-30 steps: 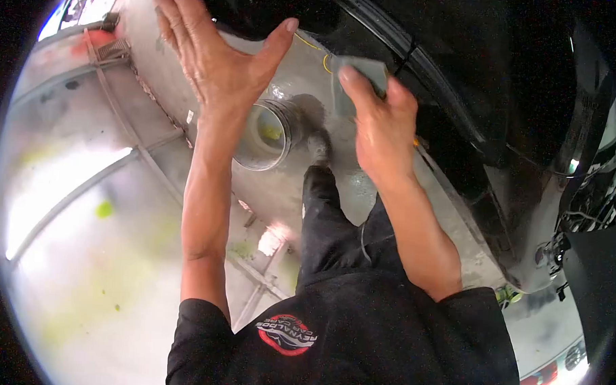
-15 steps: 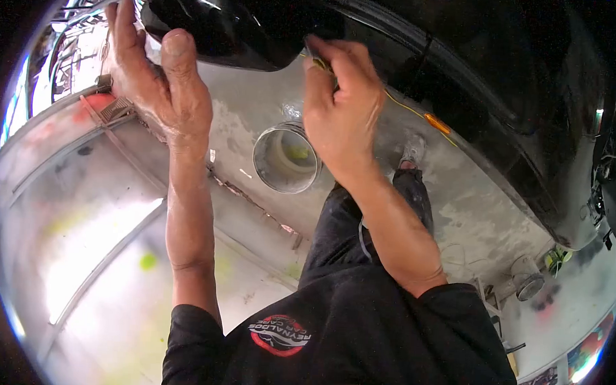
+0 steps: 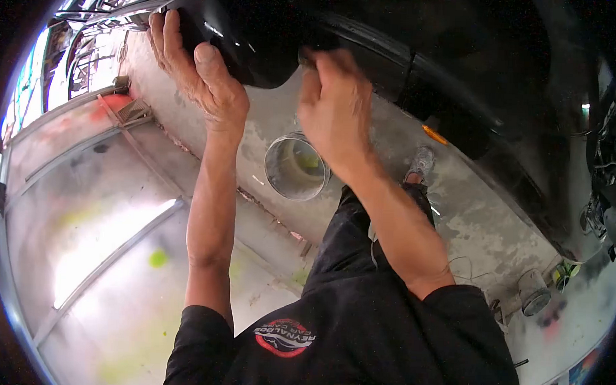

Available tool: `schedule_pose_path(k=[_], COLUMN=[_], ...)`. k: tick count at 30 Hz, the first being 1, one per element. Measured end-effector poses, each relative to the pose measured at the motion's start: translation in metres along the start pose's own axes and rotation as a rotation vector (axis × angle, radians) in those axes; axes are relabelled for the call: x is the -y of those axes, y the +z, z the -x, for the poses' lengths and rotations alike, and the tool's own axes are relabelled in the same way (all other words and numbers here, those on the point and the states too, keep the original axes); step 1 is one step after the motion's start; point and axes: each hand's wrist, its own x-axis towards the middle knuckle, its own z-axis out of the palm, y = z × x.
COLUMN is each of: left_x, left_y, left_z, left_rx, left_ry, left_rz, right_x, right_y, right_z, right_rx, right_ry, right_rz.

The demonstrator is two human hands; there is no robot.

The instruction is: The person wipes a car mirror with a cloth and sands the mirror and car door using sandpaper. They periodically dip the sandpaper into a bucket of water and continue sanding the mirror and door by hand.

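A glossy black side mirror housing (image 3: pixel 249 44) juts out from a black car body (image 3: pixel 488 83) at the top of the head view. My left hand (image 3: pixel 207 80) cups the housing's outer end, fingers along the far side and thumb on the near side. At the housing's inner lower corner is my right hand (image 3: pixel 335 102), closed, with thumb and forefinger pinched on a small dark thing. Motion blur smears those fingertips, and what they hold cannot be made out.
A round bucket (image 3: pixel 296 168) with something yellow-green inside stands on the concrete floor (image 3: pixel 470 215) below my hands. An orange marker (image 3: pixel 434 134) sits low on the car. Paint-stained pale panels (image 3: pixel 117 226) are at left. Another container (image 3: pixel 535 295) stands at lower right.
The view has shifted, so the mirror, bucket and left hand appear farther right and lower. My left hand stays at the mirror; my right hand stays pinched at its corner, its fingers now more blurred.
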Motion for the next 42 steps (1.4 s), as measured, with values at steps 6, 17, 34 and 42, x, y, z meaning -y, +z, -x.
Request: schedule_pose_path(k=[6,17,34,42], left_x=[-0.001,-0.004,0.0,-0.001], left_y=[0.003,0.001,0.003,0.0], left_z=[0.0,-0.001,0.001,0.002], left_rx=[-0.01,-0.009,-0.043,-0.023], left_ry=[-0.026,-0.039,-0.033,-0.054], left_rz=[-0.025,-0.082,-0.064,-0.128], right_x=[0.004,0.011,0.029,0.047], right_y=[0.003,0.002,0.002,0.001], right_z=[-0.051,-0.044,-0.055,-0.054], right_rx=[0.066,0.125,0.03,0.026], right_ry=[-0.078,-0.09,-0.257,-0.41], right_rz=[0.037,0.081,0.017,0.003])
